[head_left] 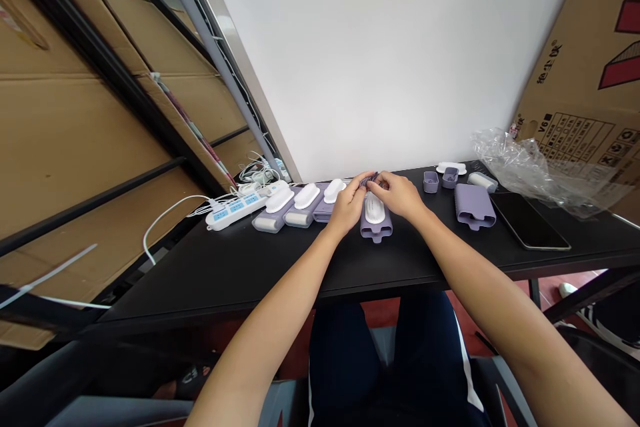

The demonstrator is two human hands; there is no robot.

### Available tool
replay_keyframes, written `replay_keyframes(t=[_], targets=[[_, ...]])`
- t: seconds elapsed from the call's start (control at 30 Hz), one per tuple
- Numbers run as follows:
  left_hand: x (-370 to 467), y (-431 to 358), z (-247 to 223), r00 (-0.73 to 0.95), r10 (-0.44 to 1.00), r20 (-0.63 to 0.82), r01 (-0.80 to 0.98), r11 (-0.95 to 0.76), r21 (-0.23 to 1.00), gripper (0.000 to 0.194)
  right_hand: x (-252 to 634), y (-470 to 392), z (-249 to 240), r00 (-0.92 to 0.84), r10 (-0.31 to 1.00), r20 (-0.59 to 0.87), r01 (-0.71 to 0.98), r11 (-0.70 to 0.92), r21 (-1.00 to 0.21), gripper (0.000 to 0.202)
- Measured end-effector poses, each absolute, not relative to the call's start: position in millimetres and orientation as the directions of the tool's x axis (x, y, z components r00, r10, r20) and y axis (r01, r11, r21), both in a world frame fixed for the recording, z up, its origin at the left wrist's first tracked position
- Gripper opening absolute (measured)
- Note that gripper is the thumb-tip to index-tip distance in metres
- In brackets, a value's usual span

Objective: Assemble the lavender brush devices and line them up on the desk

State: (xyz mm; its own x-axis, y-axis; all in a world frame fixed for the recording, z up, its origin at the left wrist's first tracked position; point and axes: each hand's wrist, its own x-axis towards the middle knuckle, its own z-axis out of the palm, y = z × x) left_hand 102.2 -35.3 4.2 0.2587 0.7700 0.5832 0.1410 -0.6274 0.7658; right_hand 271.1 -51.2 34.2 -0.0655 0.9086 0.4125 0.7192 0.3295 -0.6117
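My left hand (350, 201) and my right hand (400, 193) meet above the black table, fingers pinched together on a small dark purple-grey ribbed piece (369, 179). Fingers cover much of it, so its kind is unclear. Just below the hands lies a purple sleeve-like case (377, 232) with a white oval piece (375, 209) on top. To the left, more purple cases lie in a row, with a white oval piece (307, 196) on one, another white oval piece (279, 200) at the end, and a third white oval piece (334, 191) beside my left hand.
A white power strip (240, 208) with cables lies left. On the right are small purple cups (431, 181), a purple case (474, 205), a translucent-capped piece (483, 181), a black phone (531, 220) and clear plastic wrap (540, 170). A large cardboard box (575, 93) leans behind.
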Motion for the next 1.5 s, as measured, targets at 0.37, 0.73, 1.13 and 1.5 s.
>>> replay_keyframes(t=[0.37,0.73,1.13,1.5], targets=[[103,-33,1,0.235,0.796,0.557,0.175,-0.599,0.782,0.04,270,-51,34,-0.076,0.919,0.386,0.713,0.321,-0.623,0.028],[100,-35,4,0.116,0.815,0.568,0.313,-0.573,0.758,0.044,268,-57,37,-0.113,0.912,0.393,0.699,0.354,-0.621,0.031],[99,-22,6,0.142,0.854,0.501,0.025,-0.509,0.86,0.049,280,-42,35,-0.037,0.918,0.394,0.298,0.387,-0.873,0.051],[98,-25,8,0.159,0.845,0.51,0.064,-0.524,0.849,0.045,276,-43,35,-0.172,0.935,0.311,0.198,0.342,-0.919,0.027]])
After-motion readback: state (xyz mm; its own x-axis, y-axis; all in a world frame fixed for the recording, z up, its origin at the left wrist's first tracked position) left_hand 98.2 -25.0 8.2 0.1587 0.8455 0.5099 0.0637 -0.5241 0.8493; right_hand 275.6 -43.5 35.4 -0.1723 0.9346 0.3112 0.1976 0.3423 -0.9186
